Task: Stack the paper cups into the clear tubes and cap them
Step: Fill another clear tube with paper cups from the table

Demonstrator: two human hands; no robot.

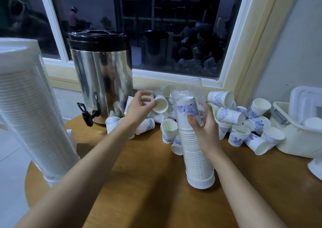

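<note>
Bare table (142, 184) lies open at lower centre. Right hand (203, 128) grips the tube (191, 123), fingers wrapped; left hand (139, 107), fingers spread, hovers over cups (161, 103).

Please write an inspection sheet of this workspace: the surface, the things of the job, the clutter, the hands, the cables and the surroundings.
Surface: round wooden table, bare in the front part.
Job's things: clear tube upright on a white base cap, top open, stack of cups inside up to about two thirds; loose paper cups piled along the back, most lying on their sides; second filled tube at the left edge.
Clutter: steel drink dispenser with black lid and tap; white plastic basket at right.
Hands: left hand open, reaching into the pile; right hand gripping the clear tube.
Cables: nothing seen.
Surroundings: dark window with reflections behind the table.
</note>
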